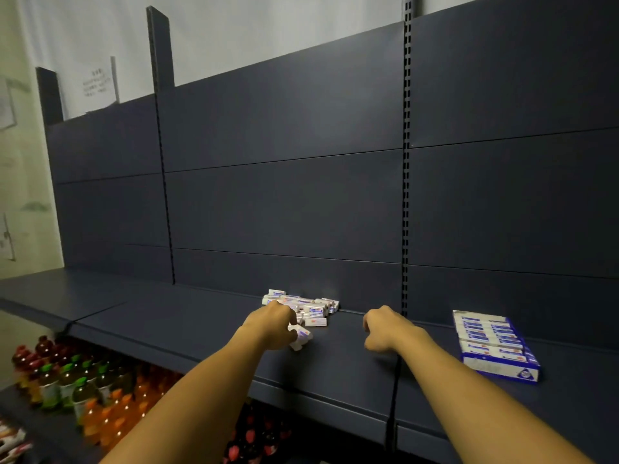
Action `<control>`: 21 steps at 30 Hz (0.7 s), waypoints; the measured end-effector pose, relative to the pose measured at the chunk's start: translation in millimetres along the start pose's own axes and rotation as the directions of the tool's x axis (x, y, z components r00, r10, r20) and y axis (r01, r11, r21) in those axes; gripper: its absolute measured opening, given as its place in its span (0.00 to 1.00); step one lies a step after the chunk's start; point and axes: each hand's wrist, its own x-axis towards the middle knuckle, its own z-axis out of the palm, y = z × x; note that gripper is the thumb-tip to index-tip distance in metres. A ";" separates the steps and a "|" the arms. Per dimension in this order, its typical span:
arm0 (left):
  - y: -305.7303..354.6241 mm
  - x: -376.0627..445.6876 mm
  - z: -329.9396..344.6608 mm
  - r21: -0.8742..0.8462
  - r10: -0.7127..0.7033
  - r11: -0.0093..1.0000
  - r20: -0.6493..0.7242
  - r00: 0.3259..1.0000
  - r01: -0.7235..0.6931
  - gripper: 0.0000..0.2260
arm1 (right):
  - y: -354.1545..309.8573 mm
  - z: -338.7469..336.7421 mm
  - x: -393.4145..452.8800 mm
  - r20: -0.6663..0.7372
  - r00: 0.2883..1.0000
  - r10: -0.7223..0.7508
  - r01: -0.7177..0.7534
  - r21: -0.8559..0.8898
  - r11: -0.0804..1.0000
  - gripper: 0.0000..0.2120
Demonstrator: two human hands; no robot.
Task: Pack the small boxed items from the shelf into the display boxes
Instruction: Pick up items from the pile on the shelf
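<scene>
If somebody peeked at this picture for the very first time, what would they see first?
Probably the two bare arms reaching over the dark shelf. The left hand grips a few small boxes at the edge of a white pile by the back wall, while the right hand hovers loosely curled, holding nothing. Next, the blue display box on the right, already full, and the colourful bottles on the lower shelf at left.

We find the scene dim overall, with the dark shelf back panel (301, 202) absorbing most light. The pale wall (234, 35) above reads brightest, suggesting overhead light. Soft shadows lie under both forearms. We note wide-angle bending of the uprights toward the edges, and blur on the bottles (77, 383) at near left. No glare is apparent.
</scene>
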 end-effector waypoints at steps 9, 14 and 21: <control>-72.9 -9.2 -1.8 0.041 0.032 0.999 0.008 0.999 -0.032 0.14 | -68.6 9.5 8.2 -0.042 0.999 0.031 -0.033 -0.059 0.998 0.13; -95.9 1.2 2.6 0.010 0.066 0.998 0.011 0.998 -0.066 0.15 | -99.3 8.1 23.4 -0.064 0.998 0.025 -0.031 -0.099 0.995 0.12; -125.8 40.3 17.8 -0.011 0.087 0.996 0.005 0.996 -0.087 0.11 | -120.0 4.0 69.9 -0.097 0.995 -0.009 0.001 -0.087 0.996 0.13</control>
